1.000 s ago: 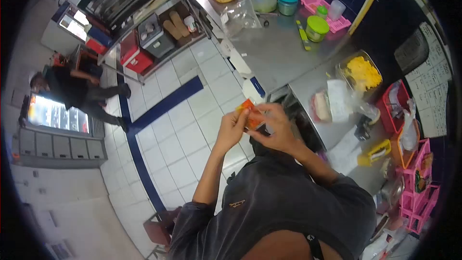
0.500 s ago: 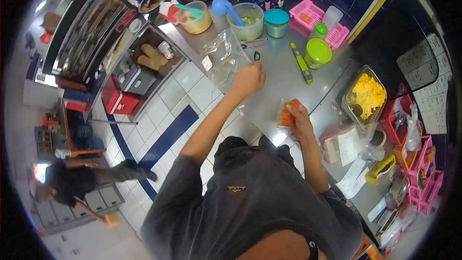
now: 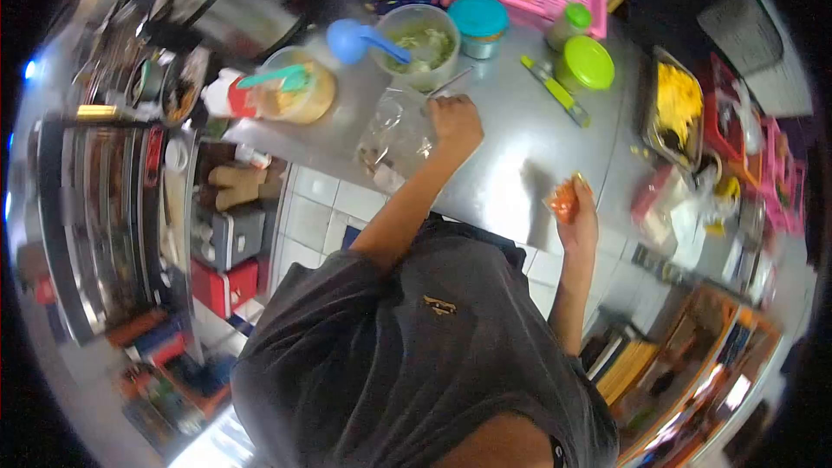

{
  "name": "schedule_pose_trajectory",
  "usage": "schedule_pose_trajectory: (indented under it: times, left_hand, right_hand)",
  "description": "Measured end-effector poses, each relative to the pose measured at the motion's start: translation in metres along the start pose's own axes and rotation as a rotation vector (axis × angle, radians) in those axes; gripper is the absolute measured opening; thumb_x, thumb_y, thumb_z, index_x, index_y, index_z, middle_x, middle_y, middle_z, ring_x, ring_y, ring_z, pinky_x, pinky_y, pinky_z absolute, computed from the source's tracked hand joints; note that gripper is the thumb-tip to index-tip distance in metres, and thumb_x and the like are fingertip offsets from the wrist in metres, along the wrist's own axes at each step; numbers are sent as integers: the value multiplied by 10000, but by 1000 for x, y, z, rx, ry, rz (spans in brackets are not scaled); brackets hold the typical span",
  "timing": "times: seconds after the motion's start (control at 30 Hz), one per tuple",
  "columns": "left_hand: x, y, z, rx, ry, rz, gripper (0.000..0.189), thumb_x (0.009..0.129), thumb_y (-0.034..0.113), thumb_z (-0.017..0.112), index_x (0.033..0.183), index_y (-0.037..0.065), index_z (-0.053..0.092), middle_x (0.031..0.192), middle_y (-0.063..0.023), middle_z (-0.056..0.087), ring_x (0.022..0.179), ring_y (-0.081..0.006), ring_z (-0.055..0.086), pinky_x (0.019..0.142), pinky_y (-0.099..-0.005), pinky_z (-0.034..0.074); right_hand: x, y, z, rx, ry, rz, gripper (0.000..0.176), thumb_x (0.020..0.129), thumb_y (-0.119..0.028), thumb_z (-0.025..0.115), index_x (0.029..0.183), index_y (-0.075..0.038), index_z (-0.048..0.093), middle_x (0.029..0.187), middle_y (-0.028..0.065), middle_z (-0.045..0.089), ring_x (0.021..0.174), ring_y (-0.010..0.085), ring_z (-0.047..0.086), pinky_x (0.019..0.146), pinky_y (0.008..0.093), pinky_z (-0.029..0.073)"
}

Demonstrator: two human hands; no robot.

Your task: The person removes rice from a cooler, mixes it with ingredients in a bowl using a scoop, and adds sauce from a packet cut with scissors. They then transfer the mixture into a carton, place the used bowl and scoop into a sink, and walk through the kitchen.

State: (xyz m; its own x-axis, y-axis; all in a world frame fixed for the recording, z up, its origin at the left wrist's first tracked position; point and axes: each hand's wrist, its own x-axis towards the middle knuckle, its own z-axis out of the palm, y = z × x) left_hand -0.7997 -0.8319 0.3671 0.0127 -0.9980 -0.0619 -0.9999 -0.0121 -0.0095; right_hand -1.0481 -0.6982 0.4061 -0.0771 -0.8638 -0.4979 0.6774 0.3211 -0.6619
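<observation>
My left hand (image 3: 457,128) reaches over the steel counter, fingers curled down at the top right edge of a clear plastic bag (image 3: 394,130). Whatever its fingertips pinch is hidden beneath them. A thin stick-like item (image 3: 451,81) lies just beyond the knuckles. My right hand (image 3: 579,218) is closed on a small clear packet of orange-red food (image 3: 563,199), held up near the counter's front edge. Beyond my left hand stands a tub of green food (image 3: 425,43) with a blue ladle (image 3: 354,42) across its rim.
A tub with a turquoise utensil (image 3: 303,91), a teal-lidded container (image 3: 479,22), a green-lidded jar (image 3: 588,63) and a green-and-grey tool (image 3: 555,91) sit on the steel counter (image 3: 511,130). Rightward are a tray of yellow food (image 3: 676,104) and pink baskets (image 3: 784,182).
My view has swung, and the other person at the left is out of sight. My left hand has moved to where a small black loop lay; the loop is now hidden. The packet remains in my right hand.
</observation>
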Motion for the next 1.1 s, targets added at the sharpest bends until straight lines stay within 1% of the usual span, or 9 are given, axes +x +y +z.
schedule_pose_trajectory:
  times: [0.23,0.33,0.57,0.63,0.73,0.87,0.97,1.03,1.1]
  left_hand:
    - [-4,-24,18,73,0,-4,569,822,412,629,1141,-55,566,1158,-221,611,1128,-360,522,1032,-535,274]
    - [-15,-17,10,-27,55,52,413,845,270,528,1077,-64,595,1103,-257,612,1096,-361,514,1021,-525,235]
    - [9,-3,17,-147,19,-58,460,854,316,563,1155,-31,556,1124,-259,589,1101,-360,510,1058,-532,201]
    - [10,0,34,-13,125,-27,405,849,347,586,1109,37,562,1117,-244,592,1047,-368,557,988,-516,293]
    - [3,16,37,-14,31,60,341,851,250,571,1122,44,554,1058,-208,619,1015,-347,585,962,-491,315]
    - [-8,27,31,-180,80,221,270,828,191,601,1053,43,598,1012,-189,646,1010,-328,597,940,-468,372]
    - [-3,23,23,-173,41,130,202,825,135,613,990,26,653,983,-171,678,977,-313,639,912,-402,464]
    - [3,18,5,-261,-146,242,145,797,153,656,849,20,681,908,-208,688,854,-346,672,796,-434,530]
    - [12,16,-4,-298,-229,273,174,789,161,659,867,6,674,902,-224,678,846,-391,665,773,-479,522]
  right_hand:
    - [-18,27,32,65,108,-32,145,953,-173,597,1041,-58,605,911,41,645,815,144,639,747,304,534]
    - [-3,32,33,40,89,-3,151,955,-172,592,1040,-49,604,921,44,651,826,145,646,757,302,537]
    - [13,15,38,-40,13,0,168,934,-170,623,1034,-36,608,913,44,657,807,143,652,744,309,545]
    - [13,13,33,-54,-3,1,169,928,-169,633,1031,-37,610,910,44,661,804,142,655,746,310,547]
    - [17,10,29,-41,43,-8,170,918,-166,648,1025,-39,613,916,47,669,810,141,663,748,307,554]
    - [19,1,25,-26,57,6,171,912,-154,654,1030,-37,613,924,55,676,823,150,673,747,300,561]
    - [28,-5,22,-52,64,4,183,910,-146,655,1042,-28,611,928,65,680,822,157,677,749,296,563]
    - [32,-8,22,-69,8,-19,183,903,-137,662,1034,-19,615,930,69,683,821,153,675,756,296,565]
    - [36,-10,22,-51,-1,-32,174,892,-119,673,1018,-11,622,930,75,686,819,154,675,746,302,570]
